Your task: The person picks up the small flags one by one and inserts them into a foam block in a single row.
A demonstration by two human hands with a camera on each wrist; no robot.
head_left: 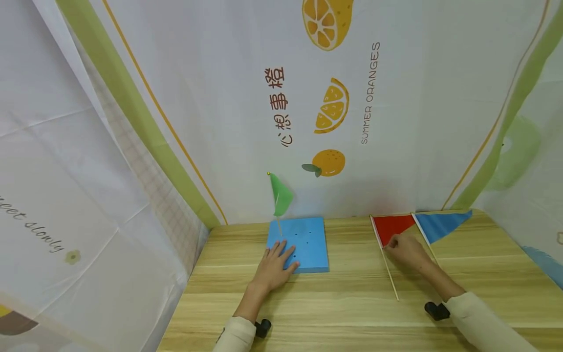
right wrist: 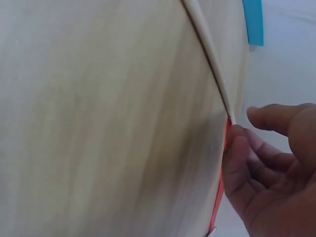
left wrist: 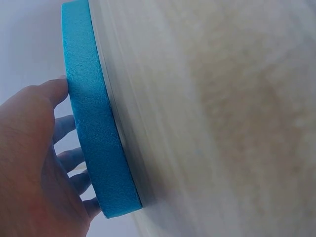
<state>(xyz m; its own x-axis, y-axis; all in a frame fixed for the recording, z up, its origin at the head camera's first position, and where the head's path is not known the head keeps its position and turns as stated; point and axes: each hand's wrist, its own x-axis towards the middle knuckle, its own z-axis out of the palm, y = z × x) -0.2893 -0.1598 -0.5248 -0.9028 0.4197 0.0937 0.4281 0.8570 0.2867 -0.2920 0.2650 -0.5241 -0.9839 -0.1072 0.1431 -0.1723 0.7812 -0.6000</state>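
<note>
A blue foam block with several small holes lies on the table, and a green flag stands in it, tilted. My left hand rests on the block's left part with fingers spread; in the left wrist view, the thumb lies against its side. A red flag lies to the right. My right hand is at its stick, just below the cloth. In the right wrist view, bent fingers touch the flag's stick, while the thumb stays apart from it.
Beside the red flag lies a blue flag, its stick passing partly behind my right forearm. The wooden table ends at a printed white cloth at the back. Black wrist-camera pieces sit near both wrists.
</note>
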